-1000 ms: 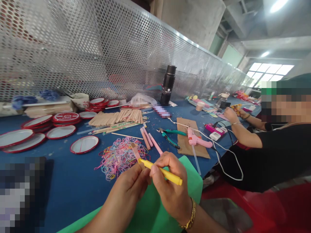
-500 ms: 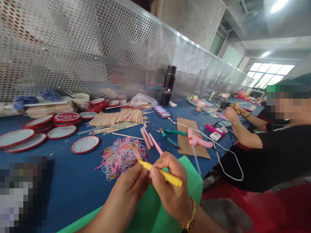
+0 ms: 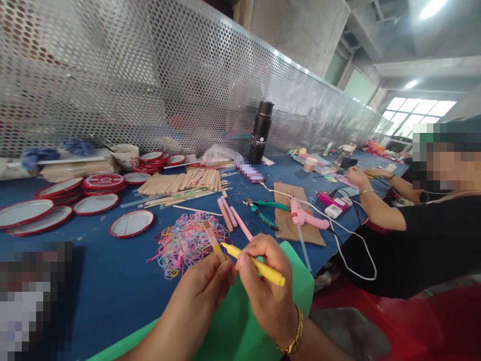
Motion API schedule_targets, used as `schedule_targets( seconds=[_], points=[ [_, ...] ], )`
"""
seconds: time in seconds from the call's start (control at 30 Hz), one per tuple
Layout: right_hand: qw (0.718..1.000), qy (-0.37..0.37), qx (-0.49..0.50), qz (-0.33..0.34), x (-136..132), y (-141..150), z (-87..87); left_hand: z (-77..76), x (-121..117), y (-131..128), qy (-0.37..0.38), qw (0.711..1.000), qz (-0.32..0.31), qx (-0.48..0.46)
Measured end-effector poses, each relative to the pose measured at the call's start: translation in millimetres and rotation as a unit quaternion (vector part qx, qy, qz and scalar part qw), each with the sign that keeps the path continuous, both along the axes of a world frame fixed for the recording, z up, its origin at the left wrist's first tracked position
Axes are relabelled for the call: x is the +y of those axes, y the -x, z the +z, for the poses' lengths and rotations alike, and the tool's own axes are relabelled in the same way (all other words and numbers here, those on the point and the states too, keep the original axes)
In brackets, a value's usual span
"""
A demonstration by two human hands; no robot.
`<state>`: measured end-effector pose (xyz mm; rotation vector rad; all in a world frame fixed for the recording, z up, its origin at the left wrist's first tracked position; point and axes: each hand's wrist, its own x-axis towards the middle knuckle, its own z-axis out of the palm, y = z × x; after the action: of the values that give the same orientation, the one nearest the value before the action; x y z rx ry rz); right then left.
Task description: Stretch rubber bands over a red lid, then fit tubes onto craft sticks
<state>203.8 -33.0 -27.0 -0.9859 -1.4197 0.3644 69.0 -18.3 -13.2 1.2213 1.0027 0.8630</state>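
Note:
Between the fingers of my left hand [image 3: 205, 286] is a wooden craft stick [image 3: 213, 240], tilted up and away from me. Its upper part is coloured in bands, pinkish with a yellow stretch lower down. My right hand [image 3: 265, 281] grips a yellow marker [image 3: 259, 265] like a pen, its tip close beside the stick's right edge. Below both hands lies a green sheet [image 3: 240, 326]. Just beyond the stick spreads a tangle of coloured rubber bands [image 3: 180, 243]. Several pink and purple markers [image 3: 240, 223] lie beyond my right hand.
Wooden sticks [image 3: 184, 181] and red-rimmed lids [image 3: 131, 223] lie at the left. Pliers [image 3: 265, 213], a pink glue gun [image 3: 306, 218] on cardboard [image 3: 285, 228] and a white cable [image 3: 363, 250] are at right. A black bottle [image 3: 261, 133] stands behind. A co-worker [image 3: 424, 215] sits rightward.
The yellow marker's tip has come off the stick and moved slightly right. More of the yellow band shows now. The co-worker's hands have shifted a little.

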Motion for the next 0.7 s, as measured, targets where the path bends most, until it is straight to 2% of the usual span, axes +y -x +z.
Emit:
schedule_targets(
  seconds=[0.13, 0.3, 0.47, 0.7],
  points=[
    [0.999, -0.002, -0.013, 0.036, 0.7, -0.1, 0.1, 1.3, -1.2, 0.2, 0.003, 1.000, 0.010, -0.018],
    [1.000, 0.006, -0.002, 0.003, 0.0, 0.3, 0.6, 2.2, -1.0, -0.5, 0.006, 1.000, 0.010, -0.022],
    [0.999, -0.007, -0.010, 0.032, 0.0, 0.3, 0.8, 4.6, -0.3, -1.3, 0.020, 0.999, 0.010, -0.032],
    [1.000, 0.002, 0.005, 0.014, -0.3, 0.6, 0.4, -0.3, 1.1, -0.5, 0.011, 1.000, 0.002, -0.009]
  ],
)
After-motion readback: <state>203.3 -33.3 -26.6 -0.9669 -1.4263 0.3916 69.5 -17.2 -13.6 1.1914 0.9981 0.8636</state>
